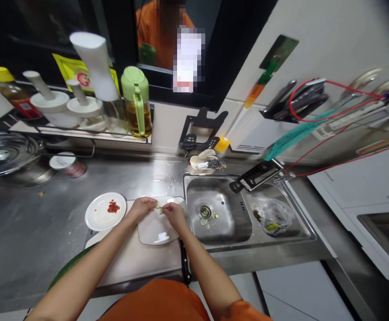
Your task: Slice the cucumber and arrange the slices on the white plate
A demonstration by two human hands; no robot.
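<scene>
Over a pale square plate (147,229), my left hand (142,208) and my right hand (175,216) meet, fingertips pinched. Between them shows a small, thin green vegetable slice (159,205), perhaps cucumber; each hand seems to grip part of it. The plate rests on a white cutting board (127,261). Along the board's right edge lies a knife with a black handle (185,265), its blade partly hidden by the plate and my right arm. Beneath my left forearm a long green vegetable (70,266) is partly covered. To the left, a round white plate (96,218) carries chopped red pieces (113,207).
Right of the board is a double sink (228,223) with pale green slices (203,221) near its drain. A plastic bag (276,209) fills the second basin. Behind stand a tin (68,165), a lidded pot (27,171) and a rack with an oil bottle (137,104).
</scene>
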